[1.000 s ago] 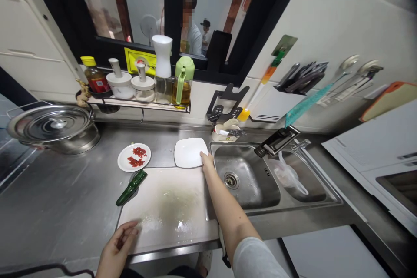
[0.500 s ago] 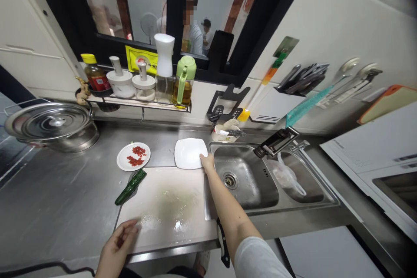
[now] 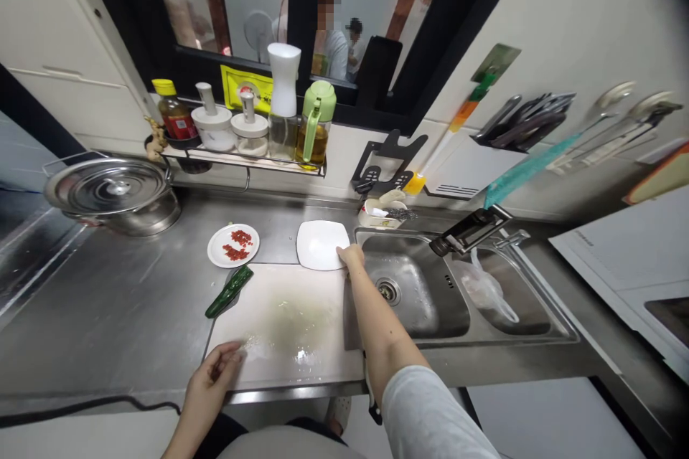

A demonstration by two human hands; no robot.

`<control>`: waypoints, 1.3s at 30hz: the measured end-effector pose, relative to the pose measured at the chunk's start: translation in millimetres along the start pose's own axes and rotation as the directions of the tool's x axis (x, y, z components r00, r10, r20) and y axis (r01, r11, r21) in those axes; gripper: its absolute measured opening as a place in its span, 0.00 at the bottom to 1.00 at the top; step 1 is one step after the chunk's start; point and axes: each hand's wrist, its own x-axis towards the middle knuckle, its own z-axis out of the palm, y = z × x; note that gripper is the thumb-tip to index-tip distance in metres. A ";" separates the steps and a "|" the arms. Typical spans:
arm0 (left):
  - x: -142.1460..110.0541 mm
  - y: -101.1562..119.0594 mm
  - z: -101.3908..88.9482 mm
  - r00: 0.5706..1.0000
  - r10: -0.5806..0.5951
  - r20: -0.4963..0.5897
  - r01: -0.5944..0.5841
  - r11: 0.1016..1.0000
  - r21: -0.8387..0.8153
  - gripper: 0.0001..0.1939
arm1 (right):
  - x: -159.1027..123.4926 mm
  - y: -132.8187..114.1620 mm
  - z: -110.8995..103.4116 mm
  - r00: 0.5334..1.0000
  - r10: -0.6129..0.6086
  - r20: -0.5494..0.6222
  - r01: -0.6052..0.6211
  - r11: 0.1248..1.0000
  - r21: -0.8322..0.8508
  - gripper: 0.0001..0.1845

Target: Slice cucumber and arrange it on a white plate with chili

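Observation:
My right hand reaches across the cutting board and pinches the right edge of an empty white squarish plate, which sits behind the board beside the sink. Near the board's front left corner is my left hand, its fingers loosely bent and slightly apart with nothing in them. The pale cutting board is wet, with a greenish stain in the middle. A dark green cucumber piece lies over its left edge. Behind that, a round white plate carries chopped red bits in two piles. My right arm partly hides a knife at the board's right.
A steel double sink lies to the right, with a plastic bag in its far basin. A lidded steel pot stands at the left. Seasoning jars and an oil bottle line a wall rack. People are visible through the window.
The view has shifted, so the counter things appear slightly right and higher. My right hand keeps its grip on the plate's edge; my left hand stays by the board's front left corner.

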 end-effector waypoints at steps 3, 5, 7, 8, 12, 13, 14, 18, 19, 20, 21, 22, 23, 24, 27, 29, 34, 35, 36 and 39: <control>-5.0 2.4 2.4 1.000 0.013 0.000 -0.013 1.000 -0.005 0.29 | -3.4 -8.0 -3.9 0.999 0.038 -0.009 -0.039 0.988 -0.148 0.24; -9.0 5.6 8.0 0.999 0.040 -0.012 -0.041 0.999 -0.016 0.25 | -6.1 -15.1 -6.9 0.999 0.044 -0.008 -0.045 0.971 -0.233 0.27; -10.5 10.5 16.4 0.997 0.080 -0.017 -0.080 0.996 -0.023 0.23 | -10.5 -21.7 -10.5 0.999 0.032 -0.002 -0.032 0.953 -0.300 0.28; -9.8 13.7 21.4 0.993 0.110 -0.043 -0.111 0.994 -0.013 0.22 | -13.9 -23.9 -12.9 1.000 0.016 0.003 -0.014 0.946 -0.325 0.29; 5.2 32.5 40.9 0.936 0.299 -0.185 -0.256 0.940 0.224 0.18 | -38.3 -14.6 -27.6 0.981 -0.193 -0.008 0.170 0.883 -0.437 0.26; 11.4 38.3 44.7 0.904 0.375 -0.206 -0.305 0.902 0.305 0.16 | -47.4 -6.3 -32.5 0.967 -0.253 -0.020 0.218 0.869 -0.445 0.25; 18.2 44.3 47.6 0.869 0.438 -0.232 -0.334 0.864 0.377 0.14 | -57.3 4.4 -37.8 0.951 -0.308 -0.022 0.268 0.859 -0.437 0.24; 45.8 65.7 50.1 0.811 0.500 -0.304 -0.233 0.753 0.616 0.13 | -101.3 62.9 -57.1 0.943 -0.332 -0.001 0.302 0.861 -0.409 0.20; 51.8 69.5 49.0 0.816 0.481 -0.320 -0.176 0.734 0.656 0.15 | -112.1 78.4 -60.2 0.951 -0.310 0.010 0.288 0.867 -0.406 0.20; 57.3 72.4 47.4 0.825 0.461 -0.327 -0.126 0.713 0.689 0.17 | -122.4 93.0 -62.3 0.958 -0.286 0.031 0.274 0.873 -0.403 0.20; 62.3 74.4 45.6 0.838 0.444 -0.316 -0.093 0.688 0.720 0.18 | -132.0 106.3 -63.4 0.965 -0.255 0.056 0.256 0.879 -0.402 0.20; 66.8 75.6 43.8 0.851 0.431 -0.300 -0.071 0.661 0.747 0.20 | -140.6 117.8 -63.5 0.972 -0.218 0.088 0.234 0.883 -0.406 0.21; 71.0 76.1 42.0 0.862 0.420 -0.285 -0.054 0.633 0.772 0.20 | -148.1 127.5 -62.6 0.975 -0.189 0.112 0.219 0.884 -0.412 0.21; 74.8 76.1 40.3 0.873 0.409 -0.264 -0.043 0.606 0.795 0.21 | -154.3 135.4 -61.1 0.976 -0.174 0.134 0.215 0.884 -0.416 0.22; 85.0 75.3 35.3 0.899 0.380 -0.219 -0.022 0.539 0.842 0.24 | -165.3 149.8 -53.9 0.972 -0.169 0.165 0.223 0.884 -0.410 0.24; 91.1 75.4 31.8 0.905 0.370 -0.209 -0.011 0.512 0.859 0.26 | -167.4 154.1 -49.1 0.974 -0.155 0.164 0.210 0.888 -0.409 0.24; 101.1 78.6 22.5 0.932 0.324 -0.165 -0.015 0.488 0.873 0.27 | -164.3 158.3 -44.1 0.979 -0.141 0.150 0.193 0.887 -0.420 0.22; 101.2 78.8 20.7 0.938 0.315 -0.144 -0.031 0.491 0.870 0.25 | -163.3 159.2 -44.2 0.978 -0.141 0.151 0.192 0.892 -0.410 0.20; 100.5 78.6 18.8 0.942 0.312 -0.123 -0.053 0.501 0.864 0.24 | -162.4 160.1 -44.4 0.979 -0.139 0.151 0.188 0.899 -0.396 0.19; 93.3 74.8 12.9 0.941 0.334 -0.057 -0.165 0.598 0.785 0.23 | -160.1 163.2 -45.0 0.982 -0.129 0.140 0.171 0.920 -0.352 0.13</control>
